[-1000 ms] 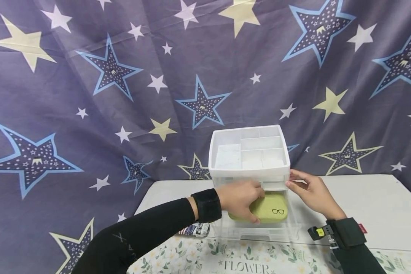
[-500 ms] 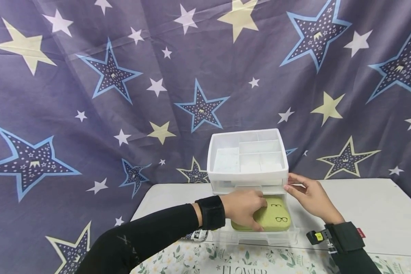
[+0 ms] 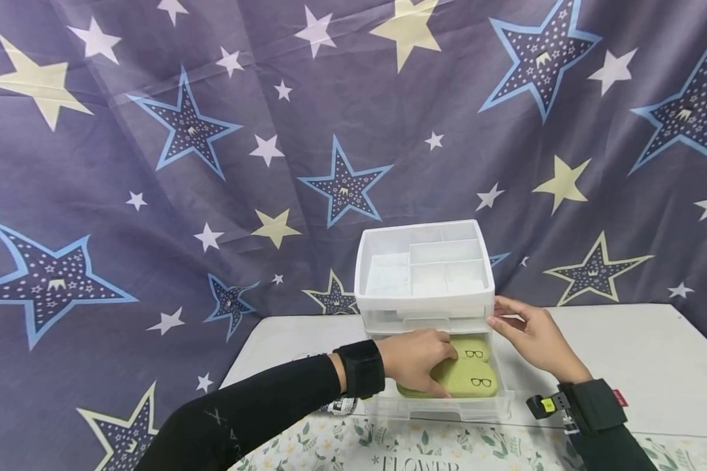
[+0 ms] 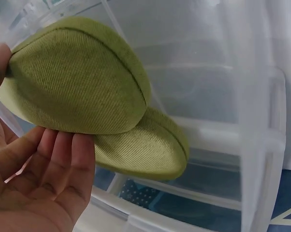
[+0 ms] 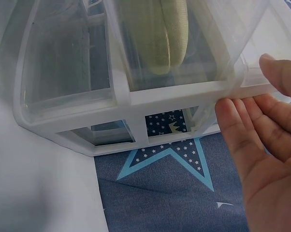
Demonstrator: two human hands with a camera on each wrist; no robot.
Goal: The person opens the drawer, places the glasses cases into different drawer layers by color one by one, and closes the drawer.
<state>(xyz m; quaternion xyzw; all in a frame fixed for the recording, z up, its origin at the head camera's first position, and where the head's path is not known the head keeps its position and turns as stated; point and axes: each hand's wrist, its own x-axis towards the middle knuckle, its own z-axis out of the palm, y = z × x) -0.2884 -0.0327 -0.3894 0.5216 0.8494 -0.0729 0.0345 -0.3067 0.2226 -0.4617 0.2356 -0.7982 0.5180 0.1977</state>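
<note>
A white drawer organizer point(image 3: 424, 303) stands on the table with its clear lower drawer point(image 3: 459, 411) pulled out. Two green glasses cases lie in that drawer, one behind the other. My left hand point(image 3: 415, 360) grips the front glasses case point(image 3: 471, 383), thumb on one side and fingers on the other, as the left wrist view shows. Behind it, the second glasses case point(image 4: 150, 150) is partly covered by the first. At the organizer's right side, my right hand point(image 3: 536, 337) holds the white frame point(image 5: 179, 94) between thumb and fingers.
Divided compartments point(image 3: 450, 258) form the organizer's top. A dark printed item point(image 3: 342, 405) lies left of the drawer, partly hidden by my left arm. A floral mat point(image 3: 359, 445) runs along the table's front, and a star-patterned curtain point(image 3: 306, 98) hangs behind.
My left hand and the front glasses case have shifted slightly toward the drawer's front, so the second case now shows behind it. The right hand keeps its hold on the frame.
</note>
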